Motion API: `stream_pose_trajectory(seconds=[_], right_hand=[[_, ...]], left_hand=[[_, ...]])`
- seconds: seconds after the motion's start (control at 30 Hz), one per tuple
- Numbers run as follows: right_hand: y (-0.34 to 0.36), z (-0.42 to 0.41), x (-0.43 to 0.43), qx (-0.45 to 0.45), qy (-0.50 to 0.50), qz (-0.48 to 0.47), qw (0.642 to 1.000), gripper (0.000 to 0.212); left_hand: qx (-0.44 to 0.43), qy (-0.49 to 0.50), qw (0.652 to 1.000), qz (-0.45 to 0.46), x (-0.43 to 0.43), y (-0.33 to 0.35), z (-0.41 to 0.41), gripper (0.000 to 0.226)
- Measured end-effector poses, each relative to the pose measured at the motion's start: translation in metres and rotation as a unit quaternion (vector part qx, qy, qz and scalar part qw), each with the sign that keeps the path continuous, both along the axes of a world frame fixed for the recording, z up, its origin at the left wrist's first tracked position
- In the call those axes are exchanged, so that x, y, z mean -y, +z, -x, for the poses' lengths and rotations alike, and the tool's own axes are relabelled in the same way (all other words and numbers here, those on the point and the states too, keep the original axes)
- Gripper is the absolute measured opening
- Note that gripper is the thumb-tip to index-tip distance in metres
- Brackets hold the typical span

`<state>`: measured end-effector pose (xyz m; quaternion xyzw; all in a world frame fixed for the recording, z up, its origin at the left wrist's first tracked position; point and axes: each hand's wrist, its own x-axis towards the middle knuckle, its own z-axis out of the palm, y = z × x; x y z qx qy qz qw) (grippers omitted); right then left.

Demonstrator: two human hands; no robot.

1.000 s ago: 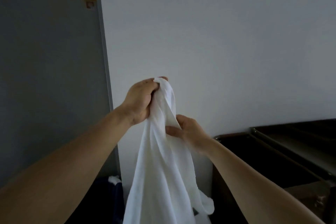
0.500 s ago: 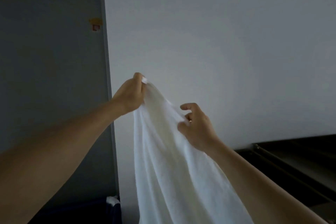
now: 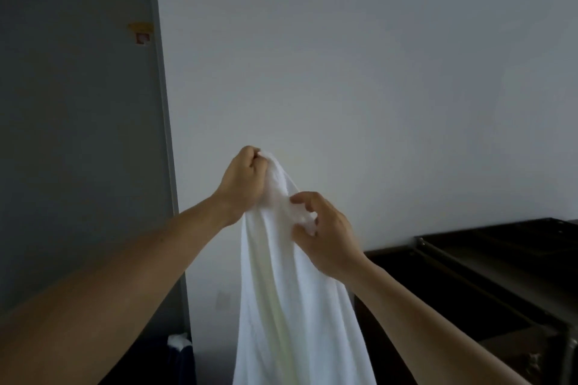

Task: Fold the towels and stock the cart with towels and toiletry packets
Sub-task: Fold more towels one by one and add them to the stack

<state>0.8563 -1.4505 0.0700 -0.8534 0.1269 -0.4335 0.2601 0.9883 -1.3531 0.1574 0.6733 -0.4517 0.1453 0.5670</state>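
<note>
I see one white wall (image 3: 375, 72) ahead, one grey door (image 3: 78, 134) left of it. One white towel (image 3: 281, 306) hangs mid-air at centre frame, hiding the lower wall and the near-left edge of the dark cart (image 3: 500, 228) at right. Left hand (image 3: 244, 184) is curled tight round the towel's top corner. Right hand (image 3: 325, 237) is just below, thumb and fingers pinching the edge. One yellow-and-red sticker (image 3: 142, 33) on the door, text unreadable. One white cloth scrap (image 3: 178, 341) low by the door.
</note>
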Motion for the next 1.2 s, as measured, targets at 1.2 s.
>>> stream_pose_trajectory(seconds=[1.2], right_hand=[[-0.054,0.049,0.041,-0.243,-0.037,0.109,0.963,0.043]], left_hand=[[0.265,0.029,0.960,-0.079,-0.009,-0.017,-0.016,0.017]])
